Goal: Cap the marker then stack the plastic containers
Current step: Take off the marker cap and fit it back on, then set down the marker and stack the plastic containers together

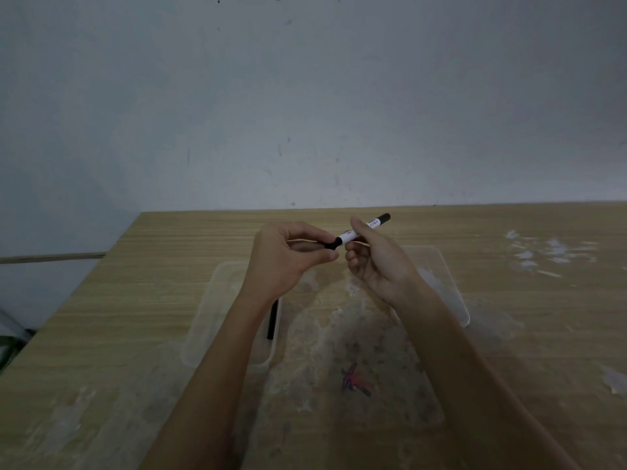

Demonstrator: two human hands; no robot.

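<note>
The marker (363, 229) is being held above the wooden table (135, 283), with its white body pinched in the right hand (376, 262), whose fingers are closed around it. The black cap (330, 245) is being gripped between the thumb and fingers of the left hand (288, 256), and it is being met with the near end of the marker; whether it is already pushed fully home cannot be told, because the joint is partly hidden by the fingertips. So the capping step is being done at this moment, and the stacking is not yet begun. Two clear plastic containers are lying on the table under the arms: the left container (210, 307), in which a dark stick-like thing (272, 320) is seen, and the right container (451, 286), which is partly covered by the right forearm. They are standing apart, side by side. For the next move, a straight push along the line of the marker is being called for, probably until the cap is seated. After that the marker should be put down, so that both hands are free for lifting one container into the other.
</note>
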